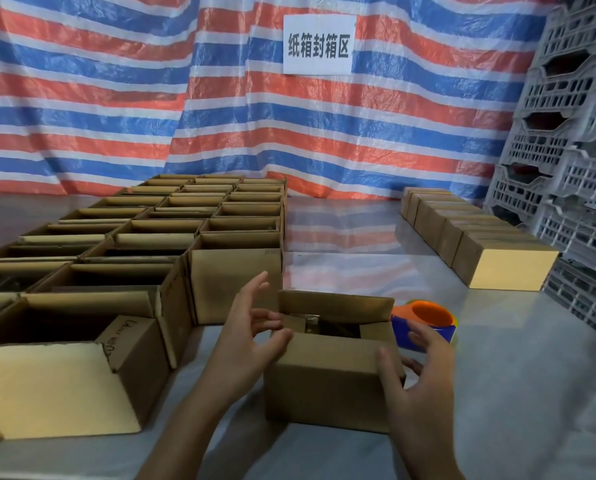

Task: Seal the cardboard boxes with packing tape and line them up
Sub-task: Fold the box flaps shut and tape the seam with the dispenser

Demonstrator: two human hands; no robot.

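Grey table (504, 358), open boxes (133, 230), tape dispenser (424, 323) behind box (327, 379); left hand (251, 337), right hand (424, 386) wide.

The one camera rides on the person's head, facing forward and down across the grey table (497, 368); the left hand (251, 337) and right hand (417, 379) sit close under the lens, low in the view; the striped tarp (116, 98) hangs far off behind the table; the wide lens bows the stacked crates (566, 150) at the right edge.
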